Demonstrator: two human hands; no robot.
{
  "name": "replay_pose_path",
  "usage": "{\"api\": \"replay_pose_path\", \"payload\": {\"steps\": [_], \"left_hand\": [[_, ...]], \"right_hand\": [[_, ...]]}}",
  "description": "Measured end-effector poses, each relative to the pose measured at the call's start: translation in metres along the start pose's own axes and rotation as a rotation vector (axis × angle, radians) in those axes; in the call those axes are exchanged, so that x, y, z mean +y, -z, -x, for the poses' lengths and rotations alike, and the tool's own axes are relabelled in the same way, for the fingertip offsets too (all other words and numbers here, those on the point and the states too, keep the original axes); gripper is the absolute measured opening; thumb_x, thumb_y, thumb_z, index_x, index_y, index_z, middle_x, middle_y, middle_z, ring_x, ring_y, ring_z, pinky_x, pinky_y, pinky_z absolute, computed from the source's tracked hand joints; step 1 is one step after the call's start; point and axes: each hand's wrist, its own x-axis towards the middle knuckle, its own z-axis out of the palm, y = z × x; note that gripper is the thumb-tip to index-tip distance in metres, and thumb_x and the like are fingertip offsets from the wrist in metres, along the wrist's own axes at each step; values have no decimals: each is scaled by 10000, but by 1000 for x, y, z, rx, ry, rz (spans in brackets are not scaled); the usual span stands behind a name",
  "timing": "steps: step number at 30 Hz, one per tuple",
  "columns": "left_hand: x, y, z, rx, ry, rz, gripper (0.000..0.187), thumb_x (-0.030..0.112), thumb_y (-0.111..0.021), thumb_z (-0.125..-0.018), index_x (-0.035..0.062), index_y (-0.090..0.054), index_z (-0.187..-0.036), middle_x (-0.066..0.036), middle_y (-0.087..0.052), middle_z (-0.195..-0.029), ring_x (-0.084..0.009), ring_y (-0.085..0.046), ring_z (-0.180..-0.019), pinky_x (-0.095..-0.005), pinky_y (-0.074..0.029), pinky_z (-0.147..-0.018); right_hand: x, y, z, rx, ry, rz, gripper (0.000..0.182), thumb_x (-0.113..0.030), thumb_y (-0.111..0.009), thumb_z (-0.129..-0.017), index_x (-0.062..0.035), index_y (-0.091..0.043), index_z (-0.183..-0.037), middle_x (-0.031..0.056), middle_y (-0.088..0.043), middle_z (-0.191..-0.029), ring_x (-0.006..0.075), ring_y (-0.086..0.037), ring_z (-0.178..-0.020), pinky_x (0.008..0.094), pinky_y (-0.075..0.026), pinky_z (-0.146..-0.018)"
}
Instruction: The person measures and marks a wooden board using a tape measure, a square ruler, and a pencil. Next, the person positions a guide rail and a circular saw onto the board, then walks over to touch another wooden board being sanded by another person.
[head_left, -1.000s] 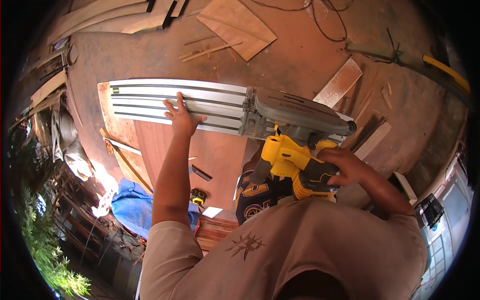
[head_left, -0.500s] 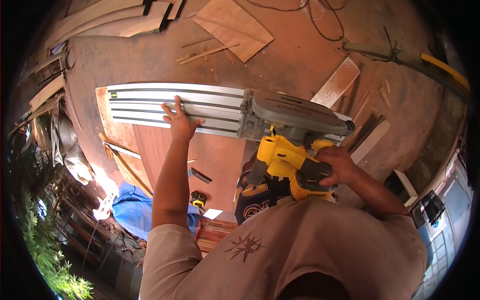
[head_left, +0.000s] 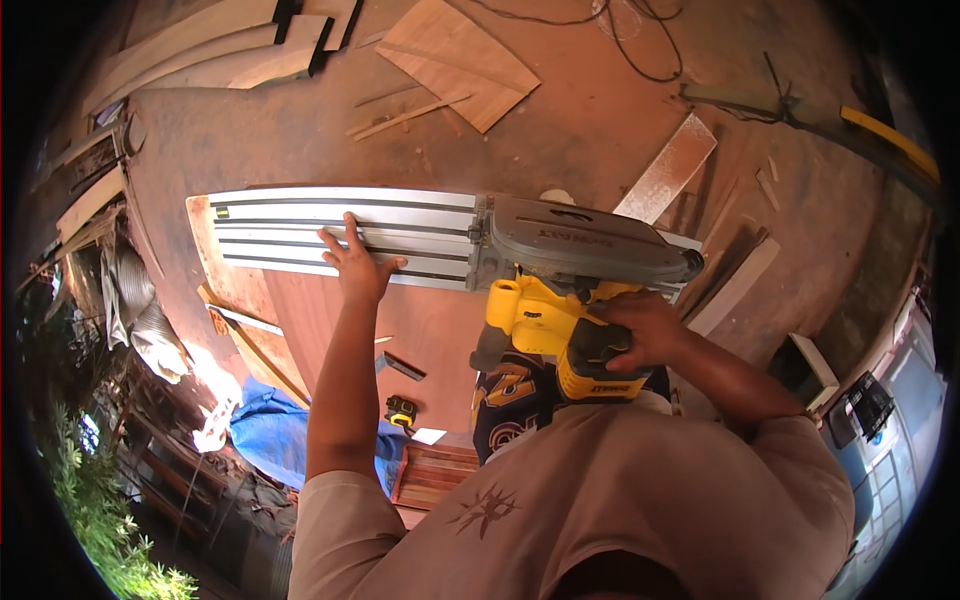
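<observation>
Right hand [head_left: 645, 325] on the saw [head_left: 540, 315], and that grip is full: the palm wraps the rear handle, the thumb lying toward the battery [head_left: 600, 385], though some of the fingers are hidden and I can't tell how hard they squeeze. Over to the left hand [head_left: 360, 268], and here the grip is wide, fingers fanned across the top of the rail [head_left: 285, 218], holding nothing between them. Now the line that matters: the rail runs side to side in front of the body, its long axis dipping slightly toward the right, and the saw's long guard lies along that same line at the right-hand part. A short stretch of rail shows past the saw's far right end; the longer bare stretch reaches out to the left, under the left hand and beyond. So the saw sits directly ahead and to the left of the right wrist, easily the nearer hand, while the left is well apart from it, with clear rail between. Under the rail, the reddish panel [head_left: 440, 330] stretches toward the person, and on the near side we've got a square [head_left: 403, 367] with a tape measure [head_left: 402, 410] just below it, neither one touched by a hand.
</observation>
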Motion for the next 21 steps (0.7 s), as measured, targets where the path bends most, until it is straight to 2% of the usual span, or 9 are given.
{"api": "replay_pose_path", "payload": {"steps": [1, 3, 6, 7, 13, 15, 21], "left_hand": [[-1, 0, 0, -4, -4, 0, 1253, 279, -914, -540, 242, -106, -1498, -293, 59, -1517, -606, -149, -1323, -579, -375, -1038], [2, 1, 0, -13, 21, -8, 1251, 270, -913, -543, 245, -104, -1497, -283, 58, -1520, -598, -148, -1328, -578, -389, -1029], [3, 2, 2, -23, 29, 7, 1232, 241, -907, -554, 256, -112, -1495, -257, 75, -1529, -582, -130, -1341, -566, -407, -1026], [3, 2, 2, -27, 37, 26, 1221, 218, -903, -561, 268, -116, -1494, -235, 94, -1536, -570, -107, -1353, -557, -416, -1027], [4, 1, 2, -21, 14, 40, 1235, 224, -907, -549, 248, -117, -1498, -264, 83, -1526, -585, -105, -1344, -570, -393, -1036], [5, 3, 5, -1, -18, 55, 1234, 232, -910, -540, 234, -131, -1498, -271, 68, -1525, -591, -107, -1341, -574, -383, -1038], [-4, -7, 2, 63, -85, 17, 1244, 227, -916, -520, 214, -147, -1497, -286, 50, -1521, -609, -115, -1329, -582, -347, -1057]], "right_hand": [[0, -2, -2, 2, -5, -1, 777, -697, -663, -626, -49, -630, -1054, 132, -653, -979, 334, -632, -926, 414, -499, -799], [2, -2, -3, -100, -54, 86, 863, -662, -697, -607, -55, -595, -1211, 152, -649, -1019, 350, -627, -953, 416, -486, -835], [-4, 2, -6, -193, -145, 88, 853, -629, -720, -591, -78, -587, -1229, 158, -641, -1091, 337, -618, -1002, 410, -473, -887], [-4, 1, -7, -193, -149, 85, 853, -629, -720, -591, -78, -587, -1229, 158, -641, -1091, 337, -618, -1002, 410, -473, -887], [-6, 0, -8, -169, -135, 108, 809, -554, -775, -571, -89, -593, -1207, 113, -611, -1216, 315, -610, -1042, 398, -467, -919], [-6, -1, -9, -230, -196, 50, 807, -551, -784, -566, -94, -588, -1202, 86, -583, -1267, 301, -597, -1071, 392, -456, -936], [-8, 2, -16, -232, -142, 91, 802, -609, -764, -562, -112, -595, -1168, 65, -580, -1238, 274, -562, -1129, 397, -450, -938]]}}
